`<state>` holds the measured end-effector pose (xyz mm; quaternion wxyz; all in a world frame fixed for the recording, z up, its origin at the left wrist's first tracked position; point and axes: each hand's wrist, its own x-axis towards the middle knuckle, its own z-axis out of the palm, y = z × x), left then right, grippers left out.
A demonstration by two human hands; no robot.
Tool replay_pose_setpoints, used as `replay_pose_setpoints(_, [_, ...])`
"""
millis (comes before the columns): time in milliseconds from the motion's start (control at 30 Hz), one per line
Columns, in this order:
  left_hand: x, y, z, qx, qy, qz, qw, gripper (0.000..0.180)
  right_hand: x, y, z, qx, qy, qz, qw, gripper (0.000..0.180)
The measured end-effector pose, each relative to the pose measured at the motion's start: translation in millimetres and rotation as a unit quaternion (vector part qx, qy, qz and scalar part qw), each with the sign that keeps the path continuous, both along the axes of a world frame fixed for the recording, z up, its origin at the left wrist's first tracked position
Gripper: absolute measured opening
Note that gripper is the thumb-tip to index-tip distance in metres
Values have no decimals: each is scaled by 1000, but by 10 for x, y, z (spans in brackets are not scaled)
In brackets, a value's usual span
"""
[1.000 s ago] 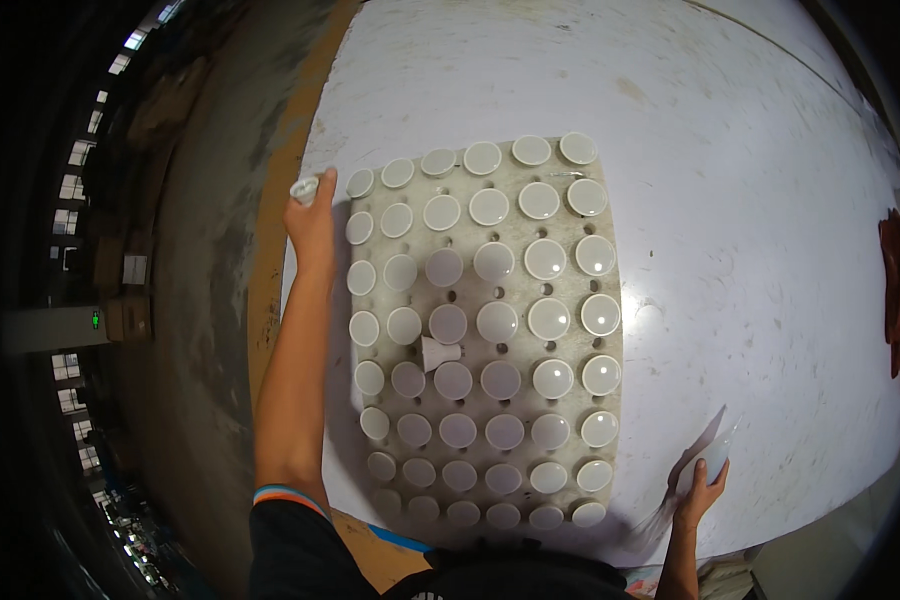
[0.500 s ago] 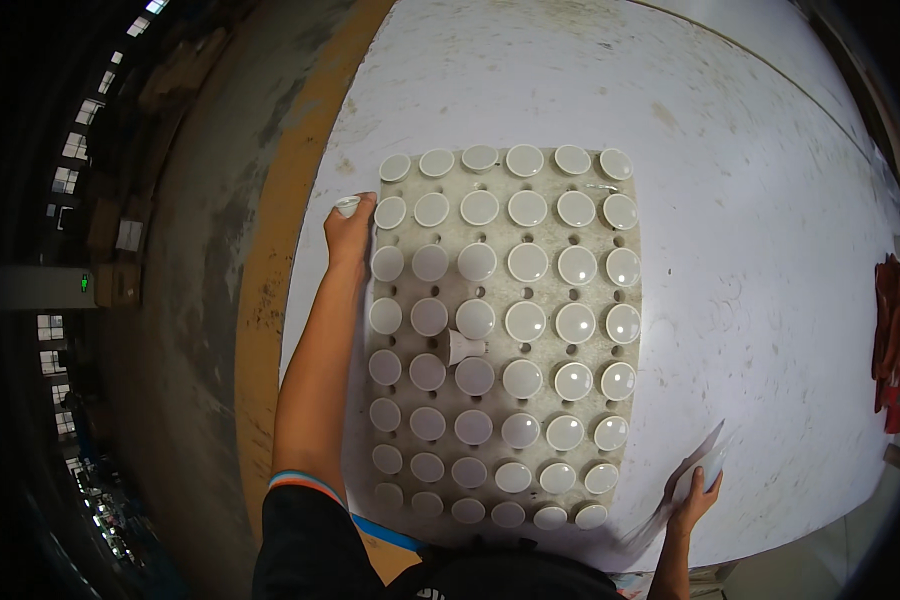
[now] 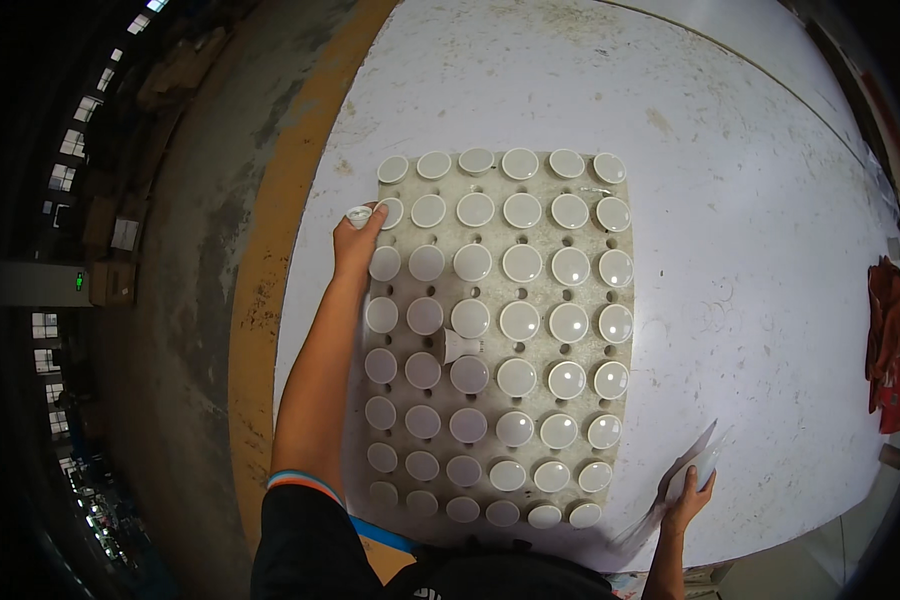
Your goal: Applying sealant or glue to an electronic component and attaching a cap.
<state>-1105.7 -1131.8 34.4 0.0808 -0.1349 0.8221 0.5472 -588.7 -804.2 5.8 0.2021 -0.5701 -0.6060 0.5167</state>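
A beige tray (image 3: 590, 300) full of several round white bulb caps lies on a white table (image 3: 730, 200). My left hand (image 3: 355, 240) reaches up along the tray's left edge and pinches a small white bulb (image 3: 359, 213) next to the second row. One bulb (image 3: 460, 345) lies tipped on its side near the tray's middle. My right hand (image 3: 690, 490) is at the tray's near right corner, closed on a thin clear plastic sheet (image 3: 700, 455).
A yellow floor stripe (image 3: 270, 270) runs along the table's left side over grey concrete. A red cloth (image 3: 885, 340) lies at the table's right edge. Cardboard boxes (image 3: 115, 280) stand far left.
The view has shifted, so the tray sits further right and lower. My left hand keeps the small bulb at the tray's upper left; my right hand stays on the sheet.
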Motion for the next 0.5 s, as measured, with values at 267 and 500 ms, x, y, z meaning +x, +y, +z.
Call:
replay_pose_setpoints(267, [-23,-22,-86,-13,63,-36,997,41,-110,-51,53,32,4,-5,999,48])
replay_pose_setpoints(500, [-64,-78,-162,3,51,-48,998,44,-55,-16,5,27,19,6,999,49])
